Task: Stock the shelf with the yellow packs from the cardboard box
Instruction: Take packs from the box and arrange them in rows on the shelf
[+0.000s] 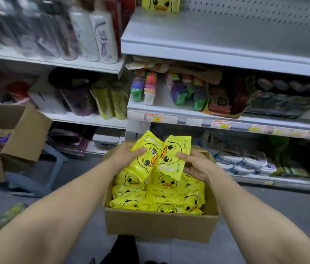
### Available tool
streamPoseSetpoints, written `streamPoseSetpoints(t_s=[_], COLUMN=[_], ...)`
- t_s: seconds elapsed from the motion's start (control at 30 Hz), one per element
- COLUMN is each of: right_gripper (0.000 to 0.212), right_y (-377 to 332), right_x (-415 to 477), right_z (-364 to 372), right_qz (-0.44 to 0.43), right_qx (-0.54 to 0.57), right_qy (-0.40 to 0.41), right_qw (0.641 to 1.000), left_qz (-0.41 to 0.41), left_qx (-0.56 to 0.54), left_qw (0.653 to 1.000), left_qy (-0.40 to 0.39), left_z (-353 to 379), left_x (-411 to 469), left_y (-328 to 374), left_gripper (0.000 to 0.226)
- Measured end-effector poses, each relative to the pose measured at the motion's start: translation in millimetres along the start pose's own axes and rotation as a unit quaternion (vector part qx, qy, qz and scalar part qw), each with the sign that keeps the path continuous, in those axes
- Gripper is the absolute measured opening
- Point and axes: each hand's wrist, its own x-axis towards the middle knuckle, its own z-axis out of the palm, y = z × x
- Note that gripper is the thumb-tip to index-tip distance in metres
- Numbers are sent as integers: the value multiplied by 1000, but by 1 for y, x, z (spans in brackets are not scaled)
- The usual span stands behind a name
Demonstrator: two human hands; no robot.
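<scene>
Above cardboard box (pixel 159 223): left hand (pixel 125 156) gripping yellow duck pack (pixel 148 162), right hand (pixel 196 165) gripping second pack (pixel 175 149); keeping faces forward advised.

The bare left forearm (pixel 64 202) and right forearm (pixel 245 206) reach forward from the lower corners and converge toward the middle. The left hand (pixel 127 156) grips a yellow pack (pixel 147 161) by its left edge, thumb laid across the front, the other fingers hidden behind it and probably curled. The right hand (pixel 195 165) holds a second yellow pack (pixel 171 149) by its right edge, thumb on the front, palm turned inward; the hands are near each other but apart.
</scene>
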Motion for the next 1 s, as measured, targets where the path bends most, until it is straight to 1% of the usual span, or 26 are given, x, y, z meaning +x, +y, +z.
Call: streamPoseSetpoints(t_s=[0.03, 0.1, 0.23, 0.3, 0.37, 0.47, 0.5, 0.57, 0.6, 0.67, 0.77, 0.83, 1.0], right_gripper=[45, 35, 30, 34, 35, 29, 33, 51, 59, 62, 50, 43, 42], right_y=[-6, -20, -50, -63, -77, -97, -105, -119, -126, -142, -172, -195, -265], right_x=[-2, -11, -28, -34, -40, -48, -49, -51, -53, -55, -57, -55, -49], right_z=[2, 4, 2, 0, -1, 1, 2, 6, 9, 13, 18, 18, 20], right_qz=[-5, -25, -65, -85, -105, -138, -152, -185, -200, -225, -250, -272, -320], right_qx=[-7, -19, -6, 15, 28, 53, 65, 75, 67, 44, 6, -40, -119], right_qy=[-4, -12, -13, -18, -25, -31, -32, -40, -41, -41, -41, -25, 9], right_qw=[1000, 999, 998, 996, 994, 989, 986, 979, 977, 972, 967, 961, 940], left_qz=[1, 17, 56, 67, 85, 108, 119, 135, 142, 157, 181, 197, 235], left_qx=[-18, -27, -26, -29, -37, -38, -31, -31, -35, -27, -12, 2, 24], left_qw=[1000, 999, 998, 997, 995, 992, 991, 988, 987, 985, 981, 978, 970], left_qy=[-8, -14, 18, 34, 41, 56, 60, 67, 64, 64, 64, 67, 54], left_z=[-3, -7, -20, -26, -30, -38, -41, -47, -50, -58, -73, -84, -117], left_x=[-3, -18, -28, -29, -33, -35, -35, -34, -33, -29, -15, -6, 29], left_y=[8, 31, 67, 81, 98, 125, 135, 154, 163, 184, 218, 243, 304], left_gripper=[52, 33, 27, 22, 21, 31, 32, 32, 32, 33, 34, 32, 32])
